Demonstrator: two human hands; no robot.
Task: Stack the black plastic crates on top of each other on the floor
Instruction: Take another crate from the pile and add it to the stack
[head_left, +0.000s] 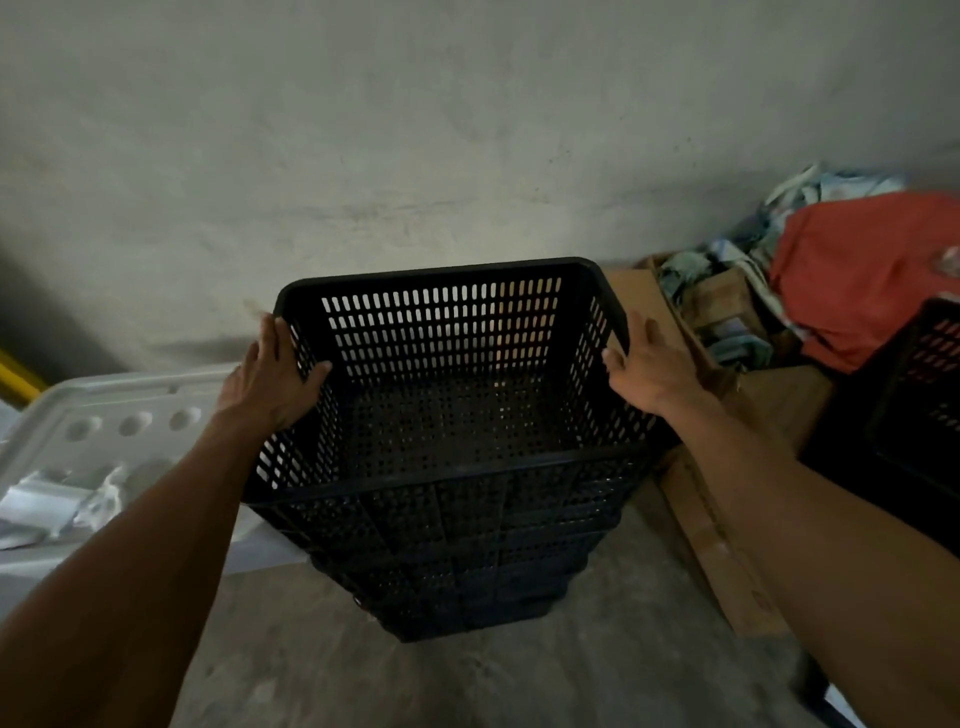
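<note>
A stack of black plastic crates (447, 519) stands on the concrete floor (467, 675), close to the base of the wall (467, 130). The top crate (447, 332) sits nested on the stack, open side up; the rims below it show as several layers, but their exact count cannot be told. One further black crate (924, 395) stands apart at the right edge of the floor, partly out of view.

Two hands are on the top crate. The left hand (270, 379) grips the left rim, thumb inside the wall, fingers (267, 332) wrapped over the outside. The right hand (649, 364) rests against the right rim with fingers (641, 325) extended and loosely spread; whether it actually clamps the rim cannot be told.

Surroundings: one white moulded foam piece (104, 415) lies on the floor to the left of the stack, touching or just beside it. Flattened cardboard (717, 545) lies to the right, along the wall side. One red cloth (862, 270) lies on a heap of mixed packaging (727, 291) in the far right corner. The wall is bare grey plaster; lighting is dim.
</note>
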